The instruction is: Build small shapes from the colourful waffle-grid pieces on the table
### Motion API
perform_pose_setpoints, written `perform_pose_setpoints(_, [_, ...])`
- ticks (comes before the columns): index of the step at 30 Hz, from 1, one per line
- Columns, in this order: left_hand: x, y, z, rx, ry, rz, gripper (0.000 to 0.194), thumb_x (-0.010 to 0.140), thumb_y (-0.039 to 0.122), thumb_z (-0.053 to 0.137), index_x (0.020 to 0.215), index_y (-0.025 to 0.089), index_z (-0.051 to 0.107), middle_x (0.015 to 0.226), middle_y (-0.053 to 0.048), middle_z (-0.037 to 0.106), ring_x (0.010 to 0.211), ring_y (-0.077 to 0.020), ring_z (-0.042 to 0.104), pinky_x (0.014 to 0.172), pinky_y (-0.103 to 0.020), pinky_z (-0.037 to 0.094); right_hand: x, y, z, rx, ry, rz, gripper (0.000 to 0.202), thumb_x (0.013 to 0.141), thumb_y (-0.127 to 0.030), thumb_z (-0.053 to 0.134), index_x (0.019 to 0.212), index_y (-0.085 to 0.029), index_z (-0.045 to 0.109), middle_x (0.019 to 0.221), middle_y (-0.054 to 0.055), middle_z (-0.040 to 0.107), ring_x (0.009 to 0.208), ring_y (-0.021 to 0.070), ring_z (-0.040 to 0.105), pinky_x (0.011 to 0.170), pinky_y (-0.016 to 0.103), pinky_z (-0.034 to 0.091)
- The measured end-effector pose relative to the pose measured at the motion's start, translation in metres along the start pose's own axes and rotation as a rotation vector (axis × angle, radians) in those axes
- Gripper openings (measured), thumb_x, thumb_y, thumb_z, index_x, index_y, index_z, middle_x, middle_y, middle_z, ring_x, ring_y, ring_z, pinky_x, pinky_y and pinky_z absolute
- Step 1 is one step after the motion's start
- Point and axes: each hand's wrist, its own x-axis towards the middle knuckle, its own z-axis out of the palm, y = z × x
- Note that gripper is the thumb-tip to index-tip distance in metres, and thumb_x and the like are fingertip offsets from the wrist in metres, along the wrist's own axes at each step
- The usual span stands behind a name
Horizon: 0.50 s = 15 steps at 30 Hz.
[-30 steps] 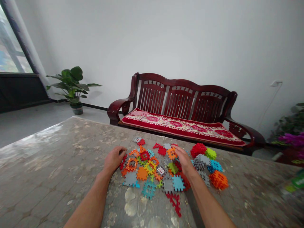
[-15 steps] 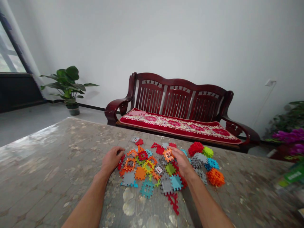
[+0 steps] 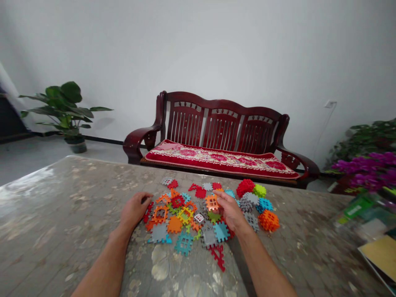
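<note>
My right hand (image 3: 229, 209) is closed on an orange window tile (image 3: 212, 202), pinching its right side just above the pile. The tile has toothed edges and a four-pane window. At the pile's left edge my left hand (image 3: 133, 209) rests loosely curled on the table, thumb and forefinger apart, beside a red piece (image 3: 148, 212); its other fingers are hidden. Between the hands lie a yellow window tile (image 3: 185, 215), a solid orange tile (image 3: 175, 225), a teal window tile (image 3: 184, 243), a light blue tile (image 3: 221, 232) and a grey tile (image 3: 209, 236).
Right of my right hand stand stacks of tiles: red (image 3: 245, 187), lime green (image 3: 259, 190), blue (image 3: 264, 204) and orange (image 3: 269, 220). A red triangular frame (image 3: 218, 256) lies nearest me. Beyond the patterned table (image 3: 77, 214) is a wooden bench (image 3: 222, 128). Purple flowers (image 3: 368, 169) stand at right.
The view has turned right, so everything sits further left in it. The orange window tile now faces me more squarely in my right hand. My left hand stays at the pile's left edge.
</note>
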Motion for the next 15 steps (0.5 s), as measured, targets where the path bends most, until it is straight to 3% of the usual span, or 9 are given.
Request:
perform_pose_setpoints(4, [-0.002,0.005,-0.003,-0.002,-0.003,-0.023,0.029,0.088,0.036,0.050,0.098,0.025,0.075,0.111,-0.004,0.075,0.096,-0.0205,0.069,0.085,-0.028,0.051,0.005,0.005,-0.005,-0.207,0.036,-0.077,0.045,0.066,-0.031,0.067,0.110,-0.022,0.071,0.105,0.006,0.075,0.096,0.0250,0.070,0.076,0.036,0.059])
perform_pose_setpoints(7, [-0.003,0.008,-0.005,-0.007,-0.004,-0.026,0.028,0.087,0.035,0.051,0.097,0.025,0.075,0.110,-0.003,0.075,0.095,-0.0203,0.069,0.083,-0.028,0.051,0.009,0.010,-0.013,-0.405,0.054,-0.170,0.037,0.069,-0.028,0.062,0.103,-0.021,0.073,0.111,0.007,0.075,0.106,0.0257,0.068,0.094,0.042,0.054])
perform_pose_setpoints(12, [-0.003,0.010,-0.007,-0.004,-0.001,-0.027,0.026,0.087,0.032,0.052,0.096,0.025,0.075,0.109,-0.002,0.076,0.096,-0.0196,0.069,0.083,-0.027,0.050,0.007,0.012,-0.028,-0.663,0.221,-0.333,0.037,0.080,-0.030,0.049,0.107,-0.021,0.073,0.111,0.007,0.075,0.106,0.0245,0.068,0.098,0.043,0.051])
perform_pose_setpoints(15, [-0.003,0.009,-0.006,0.003,-0.013,-0.032,0.026,0.088,0.032,0.052,0.097,0.025,0.075,0.112,-0.003,0.075,0.098,-0.0195,0.068,0.083,-0.026,0.050,0.000,0.012,-0.031,-0.778,0.250,-0.406,0.038,0.084,-0.028,0.044,0.108,-0.021,0.073,0.113,0.007,0.074,0.108,0.0231,0.067,0.101,0.041,0.048])
